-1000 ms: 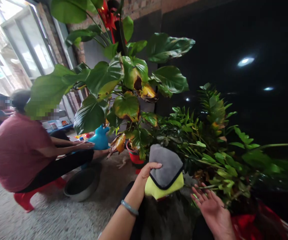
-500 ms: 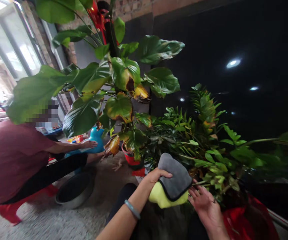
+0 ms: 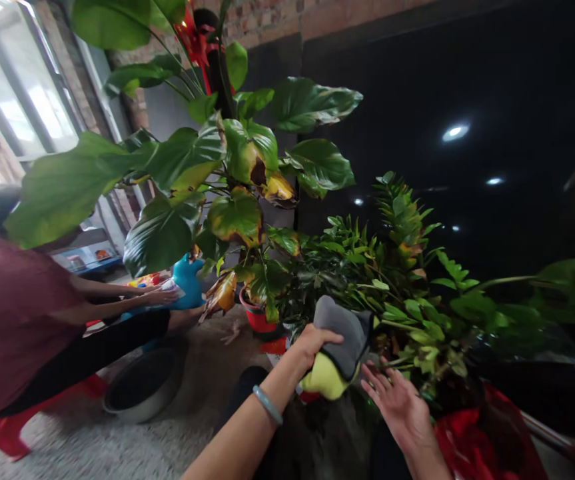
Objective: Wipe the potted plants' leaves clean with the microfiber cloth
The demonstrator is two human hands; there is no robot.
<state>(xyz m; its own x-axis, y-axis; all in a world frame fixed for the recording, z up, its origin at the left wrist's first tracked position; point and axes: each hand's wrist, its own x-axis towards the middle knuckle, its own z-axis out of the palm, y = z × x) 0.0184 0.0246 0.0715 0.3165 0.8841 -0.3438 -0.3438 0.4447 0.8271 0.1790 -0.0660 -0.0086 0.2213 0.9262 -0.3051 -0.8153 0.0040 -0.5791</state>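
Note:
A folded cloth [image 3: 343,337], grey on one face and yellow-green on the other with a dark edge, is gripped in my left hand [image 3: 316,345]. The left thumb lies across its grey side; the other fingers are hidden beneath. Just to the right of the cloth is my right hand [image 3: 397,407], palm turned up and fingers spread, with nothing in it. Behind both hands stand leafy green plants [image 3: 357,260], and some stems [image 3: 412,327] reach close to the right fingertips.
On the left a person in a dark red shirt [image 3: 17,320] sits on a red stool [image 3: 42,407], hands at a blue toy-like object [image 3: 187,283]. A grey basin [image 3: 142,390] rests on the floor. A tall large-leaved plant [image 3: 237,217] rises ahead; red wrapping [image 3: 492,433] lies lower right.
My right hand has come away from the cloth, its fingers spreading. The cloth has shifted slightly left and up in my left hand. The other person has leaned back to the left.

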